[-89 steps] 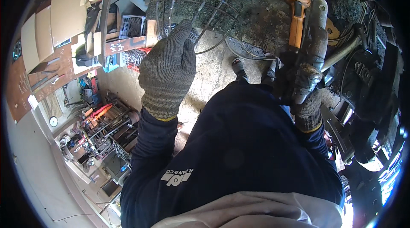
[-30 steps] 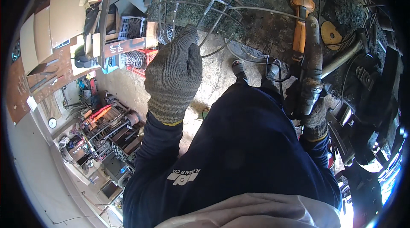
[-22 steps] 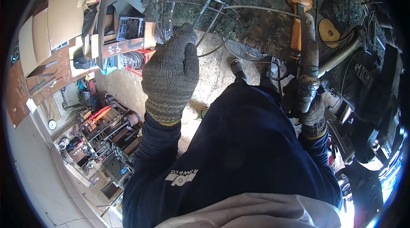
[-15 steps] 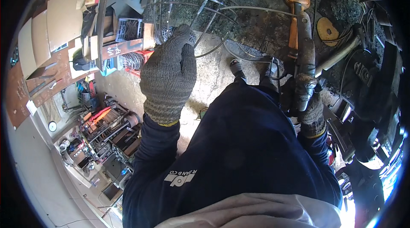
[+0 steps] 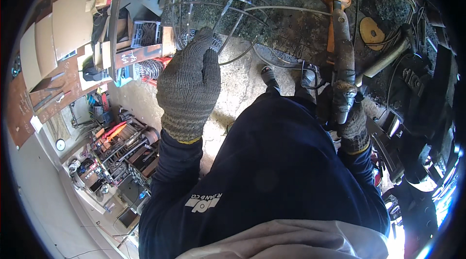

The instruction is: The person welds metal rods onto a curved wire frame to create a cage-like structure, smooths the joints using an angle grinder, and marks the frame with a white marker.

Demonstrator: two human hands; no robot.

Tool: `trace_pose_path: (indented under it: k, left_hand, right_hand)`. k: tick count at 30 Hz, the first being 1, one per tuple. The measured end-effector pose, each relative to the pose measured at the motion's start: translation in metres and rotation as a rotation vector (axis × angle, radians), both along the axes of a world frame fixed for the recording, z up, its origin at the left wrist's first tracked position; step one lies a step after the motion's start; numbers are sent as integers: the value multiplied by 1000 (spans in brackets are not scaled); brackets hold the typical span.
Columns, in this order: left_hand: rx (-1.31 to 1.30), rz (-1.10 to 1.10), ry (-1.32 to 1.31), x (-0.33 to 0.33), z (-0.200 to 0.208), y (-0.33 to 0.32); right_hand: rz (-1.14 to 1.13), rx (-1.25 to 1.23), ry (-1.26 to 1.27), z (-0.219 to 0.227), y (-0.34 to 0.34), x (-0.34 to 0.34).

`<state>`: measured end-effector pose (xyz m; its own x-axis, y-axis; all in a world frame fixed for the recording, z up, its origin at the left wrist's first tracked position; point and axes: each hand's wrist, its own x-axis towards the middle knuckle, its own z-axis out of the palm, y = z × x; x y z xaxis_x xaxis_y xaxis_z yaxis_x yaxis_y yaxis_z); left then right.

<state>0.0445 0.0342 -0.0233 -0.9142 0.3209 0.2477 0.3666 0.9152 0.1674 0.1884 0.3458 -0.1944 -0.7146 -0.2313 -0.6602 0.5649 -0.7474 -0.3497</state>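
Note:
My left hand (image 5: 189, 86), in a grey knit glove, is raised and grips the lower rim of a round wire cage (image 5: 213, 11) made of thin metal rods. My right hand (image 5: 352, 123), also gloved, is shut on the grip of a long welding tool (image 5: 342, 50) with an orange upper part, held upright near my right side. A cable (image 5: 291, 11) curves from the tool across toward the cage. Both dark blue sleeves come up from the lower edge.
Cardboard sheets (image 5: 53, 31) and boxes stand at the upper left. A metal rack with tools (image 5: 121, 147) sits at the lower left. Dark machinery (image 5: 417, 99) crowds the right. My shoes (image 5: 269, 77) stand on a pale concrete floor (image 5: 238, 84).
My left hand has stayed on the wire cage, shifting only slightly. The right hand with the tool has dropped a little and moved closer to my body since the earliest frame.

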Motion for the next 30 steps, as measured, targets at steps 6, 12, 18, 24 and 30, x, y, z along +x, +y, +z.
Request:
trace_pose_path:
  k: [6,12,18,24,30]
  left_hand:
    - [24,-19,23,-1,-2,-1]
    - [64,19,-29,1,-5,-2]
    - [-277,-118,225,7,-8,-21]
    - [-238,-51,246,17,-16,-18]
    - [-134,-131,278,4,-8,-7]
  right_hand:
    - [-21,-49,-6,-5,4,2]
    - [-99,-195,-84,24,-8,-9]
    - [-177,-647,80,-14,-4,7]
    - [-289,-346,137,-78,6,55]
    - [-140,799,524,-62,5,60]
